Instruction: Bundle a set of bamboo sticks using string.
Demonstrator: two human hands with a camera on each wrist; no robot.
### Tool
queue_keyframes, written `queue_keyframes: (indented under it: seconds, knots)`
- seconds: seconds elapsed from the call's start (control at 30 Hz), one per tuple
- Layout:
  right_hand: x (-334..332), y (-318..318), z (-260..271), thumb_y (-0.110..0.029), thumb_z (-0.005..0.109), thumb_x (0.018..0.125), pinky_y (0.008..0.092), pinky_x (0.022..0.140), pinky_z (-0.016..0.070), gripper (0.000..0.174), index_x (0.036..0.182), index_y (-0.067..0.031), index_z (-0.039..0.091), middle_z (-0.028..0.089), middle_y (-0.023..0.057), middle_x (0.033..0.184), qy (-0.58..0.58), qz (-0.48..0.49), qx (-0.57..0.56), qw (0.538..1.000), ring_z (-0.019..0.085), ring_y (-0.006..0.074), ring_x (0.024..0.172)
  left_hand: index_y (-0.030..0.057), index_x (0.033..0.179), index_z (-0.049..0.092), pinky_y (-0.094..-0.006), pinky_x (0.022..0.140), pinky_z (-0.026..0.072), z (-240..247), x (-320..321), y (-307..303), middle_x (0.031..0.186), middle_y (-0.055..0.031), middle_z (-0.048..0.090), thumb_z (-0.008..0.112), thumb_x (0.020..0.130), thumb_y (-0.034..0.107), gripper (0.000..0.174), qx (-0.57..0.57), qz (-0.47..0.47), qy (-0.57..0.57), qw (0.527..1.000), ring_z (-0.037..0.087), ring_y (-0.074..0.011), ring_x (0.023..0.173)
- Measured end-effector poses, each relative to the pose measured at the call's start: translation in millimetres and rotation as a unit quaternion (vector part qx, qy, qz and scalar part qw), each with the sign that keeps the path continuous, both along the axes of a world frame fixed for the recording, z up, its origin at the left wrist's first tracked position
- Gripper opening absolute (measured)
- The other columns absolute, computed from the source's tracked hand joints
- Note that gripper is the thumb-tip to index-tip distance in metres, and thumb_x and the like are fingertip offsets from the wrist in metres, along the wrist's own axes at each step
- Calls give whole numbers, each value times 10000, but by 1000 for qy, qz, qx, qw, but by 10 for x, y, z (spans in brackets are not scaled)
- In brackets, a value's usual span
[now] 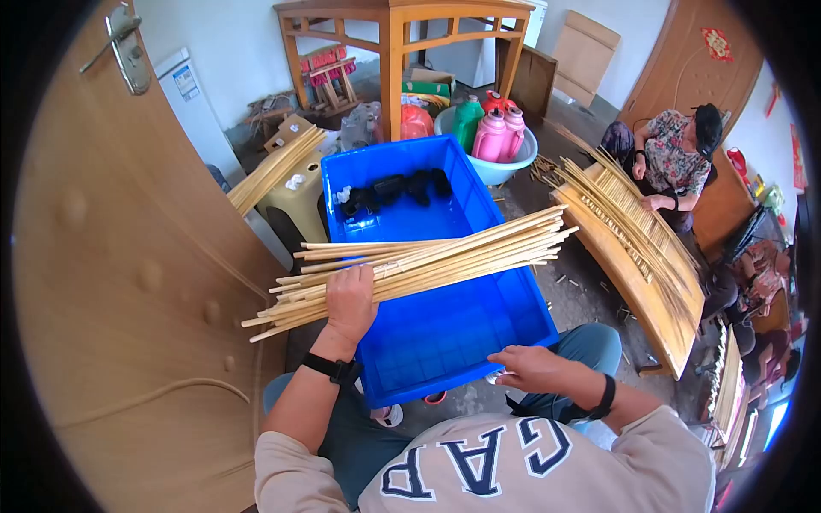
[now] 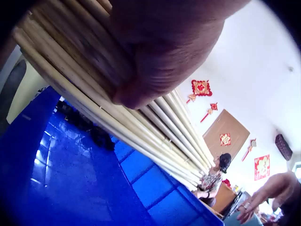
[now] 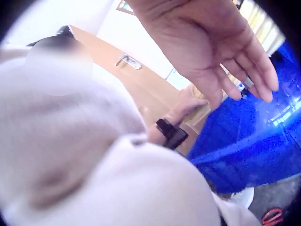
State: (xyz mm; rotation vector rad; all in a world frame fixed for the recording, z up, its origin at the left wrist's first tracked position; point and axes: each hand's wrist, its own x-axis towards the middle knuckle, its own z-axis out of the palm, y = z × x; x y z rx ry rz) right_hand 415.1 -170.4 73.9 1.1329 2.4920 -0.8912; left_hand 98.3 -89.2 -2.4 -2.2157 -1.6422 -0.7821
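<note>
A bundle of thin pale sticks (image 1: 445, 261) lies slantwise over the blue tub (image 1: 428, 342) in the head view. Near the bundle's left end my left hand (image 1: 351, 301) grips it; in the left wrist view that hand (image 2: 164, 52) is wrapped over the sticks (image 2: 117, 113). My right hand (image 1: 534, 369) is at the tub's near right corner, holding nothing, and in the right wrist view its fingers (image 3: 249, 70) are loosely extended. Dark items (image 1: 393, 190) lie in the far part of the tub.
A wooden door (image 1: 145, 256) stands at the left. Behind the tub are a wooden table (image 1: 392, 68) and a basin (image 1: 496, 171) of thermos flasks. At the right, a seated person (image 1: 676, 154) handles sticks on a curved board (image 1: 633, 282).
</note>
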Motion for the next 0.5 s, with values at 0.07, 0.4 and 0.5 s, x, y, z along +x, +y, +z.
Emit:
queue_keyframes:
  seconds: [0.07, 0.4, 0.5]
  knots:
    - [86, -148, -329, -260, 610, 825, 411, 780, 472, 465, 1208, -34, 474, 564, 174, 1019, 28, -7, 83, 996, 545, 336, 979, 66, 854, 527, -398, 657, 421, 1, 19, -48, 764, -113, 548, 643, 631, 108, 255, -12, -1, -12, 1000, 543, -307, 717]
    - [-60, -167, -1355, -133, 558, 780, 405, 761, 421, 300, 1072, -69, 544, 574, 97, 921, 75, 25, 230, 970, 559, 280, 872, 74, 866, 527, -400, 693, 410, -152, 50, -182, 778, -103, 544, 660, 633, 128, 273, 32, 18, 32, 999, 537, -294, 762]
    - [-139, -157, -1434, -136, 588, 756, 403, 701, 426, 256, 1007, -92, 560, 561, 86, 889, 142, 39, 261, 954, 561, 272, 810, 76, 899, 529, -391, 722, 400, -229, 53, -276, 811, -94, 536, 676, 628, 142, 316, -10, 54, 60, 997, 528, -283, 807]
